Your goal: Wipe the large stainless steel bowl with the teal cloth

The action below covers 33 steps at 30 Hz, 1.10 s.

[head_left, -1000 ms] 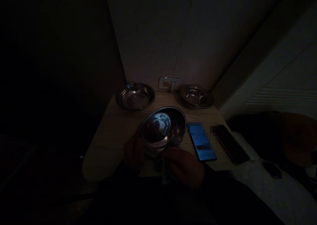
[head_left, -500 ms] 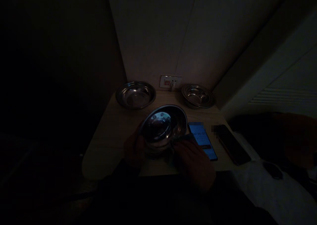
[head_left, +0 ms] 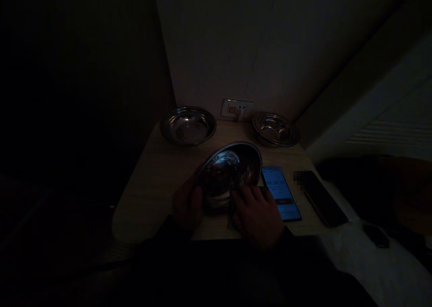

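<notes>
A shiny metal bowl (head_left: pixel 219 174) is tilted up over the near part of the wooden table (head_left: pixel 145 181), its inside facing me. My left hand (head_left: pixel 187 203) grips its left rim, the thumb on the near side. At the lower right rim, my right hand (head_left: pixel 258 214) is closed on a dark greenish cloth (head_left: pixel 232 217), pressing it against the bowl. Much of the cloth is hidden under the fingers, and the scene is very dim.
A wide metal bowl (head_left: pixel 188 129) stands at the back left, and stacked metal bowls (head_left: pixel 276 130) at the back right. A lit phone (head_left: pixel 282 196) lies right of my right hand, with a dark phone-like object (head_left: pixel 323 199) beyond it. A wall socket (head_left: pixel 238 109) holds a plug.
My right hand has turned, its knuckles now higher and the fingers curled at the bowl's rim with the cloth. The bowl's tilt differs slightly. The whole view has shifted a little.
</notes>
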Each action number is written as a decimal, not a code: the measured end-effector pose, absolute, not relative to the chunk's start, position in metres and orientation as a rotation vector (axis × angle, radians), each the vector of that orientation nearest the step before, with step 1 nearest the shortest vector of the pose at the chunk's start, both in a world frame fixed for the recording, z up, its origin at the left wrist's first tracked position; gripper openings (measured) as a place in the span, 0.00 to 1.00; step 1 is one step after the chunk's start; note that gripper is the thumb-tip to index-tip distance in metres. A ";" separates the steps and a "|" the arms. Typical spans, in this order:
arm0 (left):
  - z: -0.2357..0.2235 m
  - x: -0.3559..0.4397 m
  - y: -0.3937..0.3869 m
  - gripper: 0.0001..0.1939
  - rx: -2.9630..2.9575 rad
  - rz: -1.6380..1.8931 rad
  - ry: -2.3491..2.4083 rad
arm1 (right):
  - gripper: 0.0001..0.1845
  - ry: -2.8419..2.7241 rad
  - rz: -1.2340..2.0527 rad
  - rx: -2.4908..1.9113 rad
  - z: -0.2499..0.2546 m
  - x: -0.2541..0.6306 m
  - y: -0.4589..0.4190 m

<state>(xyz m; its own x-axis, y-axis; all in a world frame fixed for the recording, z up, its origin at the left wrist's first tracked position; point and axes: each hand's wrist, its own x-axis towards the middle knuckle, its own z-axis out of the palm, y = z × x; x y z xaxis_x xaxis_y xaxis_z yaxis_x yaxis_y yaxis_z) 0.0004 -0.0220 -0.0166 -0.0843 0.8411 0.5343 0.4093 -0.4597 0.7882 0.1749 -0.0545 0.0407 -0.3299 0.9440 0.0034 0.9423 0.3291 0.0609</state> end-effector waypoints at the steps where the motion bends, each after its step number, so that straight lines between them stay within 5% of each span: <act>1: -0.016 0.000 -0.022 0.23 1.833 1.557 1.363 | 0.20 2.525 0.077 1.802 0.041 0.174 -0.054; 33: -0.008 0.002 -0.023 0.23 1.892 1.541 1.430 | 0.16 2.539 0.117 1.748 0.043 0.176 -0.038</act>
